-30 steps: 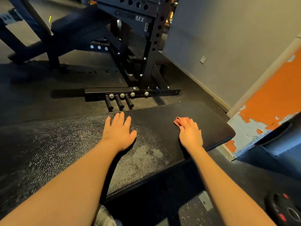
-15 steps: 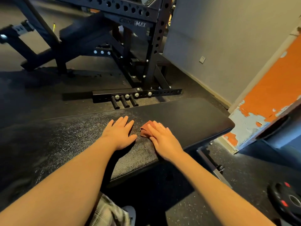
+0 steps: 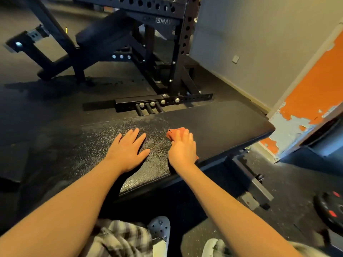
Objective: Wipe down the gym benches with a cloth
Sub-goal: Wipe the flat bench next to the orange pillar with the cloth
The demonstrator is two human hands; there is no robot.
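Your right grip (image 3: 182,147) lies over the reddish cloth (image 3: 173,133), fingers laid nearly flat and pressing it down rather than pinching it. The cloth sits on the black padded counter (image 3: 222,123) about midway along its visible length, bunched small, with one corner showing ahead of your fingertips and a scrap by the heel of your palm near the front edge. Your left grip (image 3: 128,151) holds nothing. It is spread open, palm down on the pad just beside the right one, apparently bracing you. The main risk is the cloth itself. Because it is wadded and only pressed, a quick stroke could let it roll out from under your palm, so that bare skin drags across the pad and smears it instead of cleaning. A stroke toward yourself could also push it over the front edge onto the floor. The textured patch around both grips shows a pale, streaky sheen, while the far right end looks darker and more even, so the part under and to the left of your bracing palm is the likeliest to be missed unless you shift that palm. Watch your lean too, because weight on one flat palm on a possibly damp surface could slide. The second bench (image 3: 104,36) under the rack (image 3: 178,52) probably awaits wiping.
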